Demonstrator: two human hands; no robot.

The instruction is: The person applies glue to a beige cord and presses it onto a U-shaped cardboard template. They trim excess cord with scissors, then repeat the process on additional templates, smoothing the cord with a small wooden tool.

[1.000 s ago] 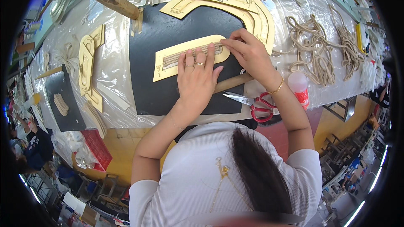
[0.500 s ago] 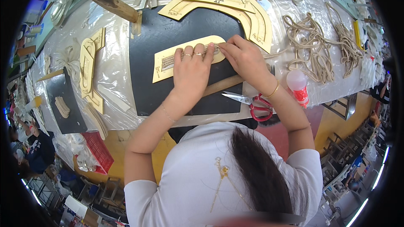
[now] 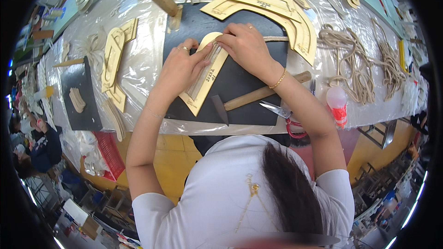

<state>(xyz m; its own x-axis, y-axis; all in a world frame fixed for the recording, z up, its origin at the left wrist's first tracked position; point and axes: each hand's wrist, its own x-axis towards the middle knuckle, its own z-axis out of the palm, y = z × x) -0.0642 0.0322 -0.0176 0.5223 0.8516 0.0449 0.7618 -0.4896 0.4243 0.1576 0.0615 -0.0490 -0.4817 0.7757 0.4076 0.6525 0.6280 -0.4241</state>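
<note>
A tan cardboard pattern piece (image 3: 203, 86), long with a rounded top and a slotted middle, lies slanted on a black mat (image 3: 240, 83). My left hand (image 3: 181, 68) presses flat on its left side, fingers spread, a ring on one finger. My right hand (image 3: 247, 48) holds its upper rounded end, fingers curled on the edge, a thin bracelet at the wrist. A beige cord (image 3: 276, 38) runs from under that hand to the right.
A wooden-handled hammer (image 3: 251, 97) and red-handled scissors (image 3: 286, 116) lie near my right forearm. Larger tan curved patterns (image 3: 277, 11) sit behind, coiled beige rope (image 3: 350, 64) and a small red-and-white bottle (image 3: 338, 106) to the right. More patterns (image 3: 113, 60) lie left on clear plastic sheeting.
The pattern piece has been turned from lying nearly level to standing slanted, rounded end away from me. Both hands moved with it, my right hand now at its top.
</note>
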